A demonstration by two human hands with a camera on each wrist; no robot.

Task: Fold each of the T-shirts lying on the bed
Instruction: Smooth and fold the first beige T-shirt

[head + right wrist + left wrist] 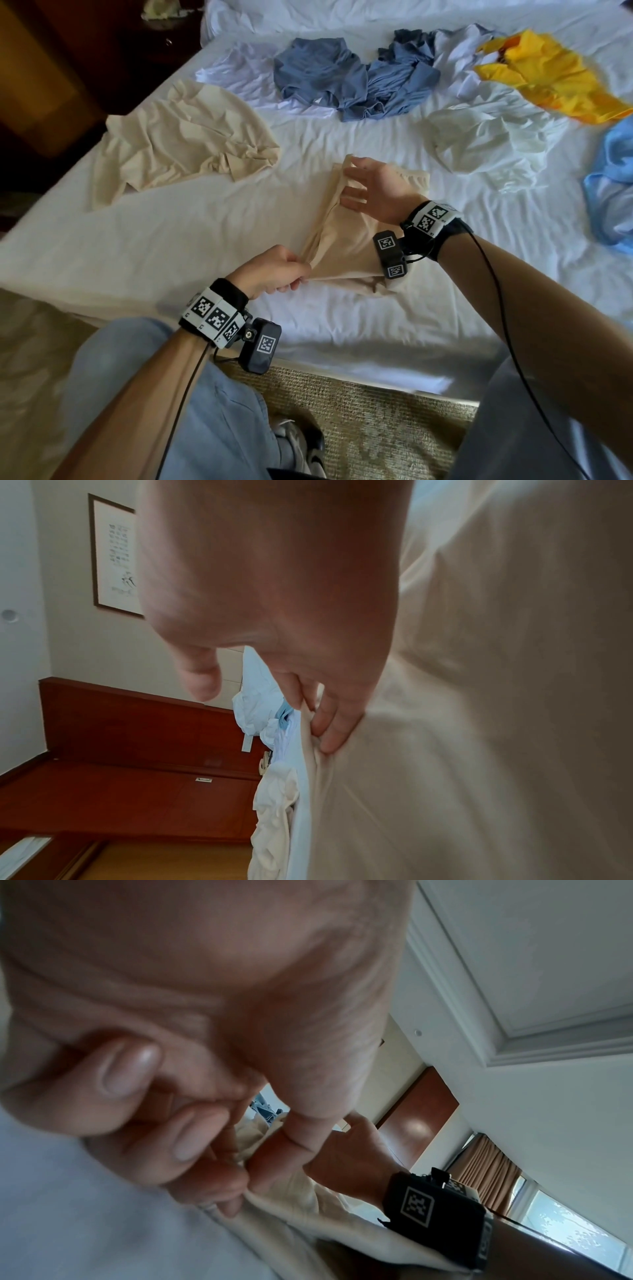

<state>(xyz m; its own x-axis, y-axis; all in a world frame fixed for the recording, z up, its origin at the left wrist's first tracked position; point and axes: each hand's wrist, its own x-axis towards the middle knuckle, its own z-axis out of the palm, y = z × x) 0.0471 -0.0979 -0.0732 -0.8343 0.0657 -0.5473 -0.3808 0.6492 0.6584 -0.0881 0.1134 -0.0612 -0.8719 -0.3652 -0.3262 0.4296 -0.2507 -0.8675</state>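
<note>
Beige soft T-shirt (346,240) half-folded, left hand (274,270) pinching hem, right hand (373,195) lifting fold

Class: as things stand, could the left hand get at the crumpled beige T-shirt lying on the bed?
Probably not yet: the left hand pinches the beige T-shirt being folded; bare sheet separates it from the crumpled beige T-shirt.

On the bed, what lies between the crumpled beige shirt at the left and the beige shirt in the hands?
Only bare white sheet lies between the crumpled beige shirt and the held beige shirt, in the head view.
</note>
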